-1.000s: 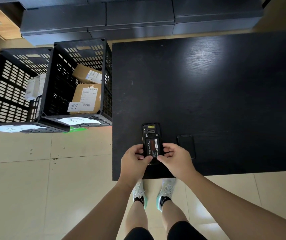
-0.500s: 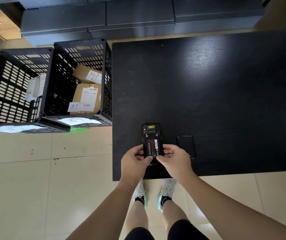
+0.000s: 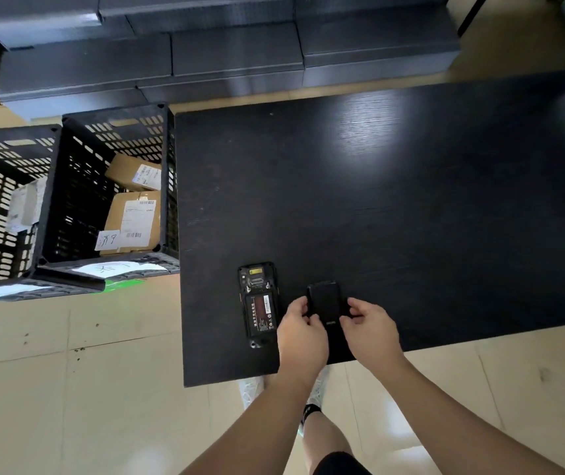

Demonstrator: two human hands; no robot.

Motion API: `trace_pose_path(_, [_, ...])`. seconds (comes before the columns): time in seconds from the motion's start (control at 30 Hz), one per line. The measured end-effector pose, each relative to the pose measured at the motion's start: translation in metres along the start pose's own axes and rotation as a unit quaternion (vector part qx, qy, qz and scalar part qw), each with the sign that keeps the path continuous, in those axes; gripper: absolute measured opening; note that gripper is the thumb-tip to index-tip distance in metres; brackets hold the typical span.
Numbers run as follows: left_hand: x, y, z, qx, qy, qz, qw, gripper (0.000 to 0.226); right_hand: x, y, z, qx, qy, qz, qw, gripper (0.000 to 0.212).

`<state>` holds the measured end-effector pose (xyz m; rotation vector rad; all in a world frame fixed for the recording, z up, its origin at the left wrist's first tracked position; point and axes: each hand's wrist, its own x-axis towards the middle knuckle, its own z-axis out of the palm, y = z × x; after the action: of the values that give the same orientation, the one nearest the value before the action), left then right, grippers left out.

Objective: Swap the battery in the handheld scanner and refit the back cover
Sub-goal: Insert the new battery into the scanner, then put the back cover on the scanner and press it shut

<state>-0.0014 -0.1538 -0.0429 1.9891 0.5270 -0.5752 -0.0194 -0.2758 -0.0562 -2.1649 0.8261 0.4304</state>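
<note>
The handheld scanner (image 3: pixel 258 303) lies face down near the front left of the black table (image 3: pixel 394 200). Its back is uncovered and a black battery (image 3: pixel 260 313) with a red label sits in the bay. Just to its right is the black back cover (image 3: pixel 323 298). My left hand (image 3: pixel 301 334) grips the cover's left edge and my right hand (image 3: pixel 368 332) grips its right edge. Neither hand touches the scanner. The cover's near end is hidden behind my fingers.
Two black slotted crates (image 3: pixel 109 186) stand on the floor left of the table, holding cardboard parcels (image 3: pixel 133 217) with labels. Dark boxes (image 3: pixel 233 53) are stacked beyond the table's far edge. The table's front edge runs just under my wrists.
Both hands left the scanner and moved right onto the back cover. The scanner now lies alone on the table. The head camera has shifted, so the scene sits differently in frame.
</note>
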Motion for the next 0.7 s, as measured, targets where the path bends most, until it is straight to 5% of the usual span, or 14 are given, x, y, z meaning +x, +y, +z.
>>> trace_pose_path(0.5, [0.0067,-0.0007,0.0112,-0.169,0.017,-0.135,0.976,0.038,0.0062,0.0022,0.0061,0.096,-0.006,0.049,0.994,0.032])
trace_pose_path(0.7, [0.007,0.0022,0.0109,-0.18,0.024,-0.131,0.975,0.04,0.0016,-0.0032,-0.0008,0.115,-0.001,0.039,0.993,0.034])
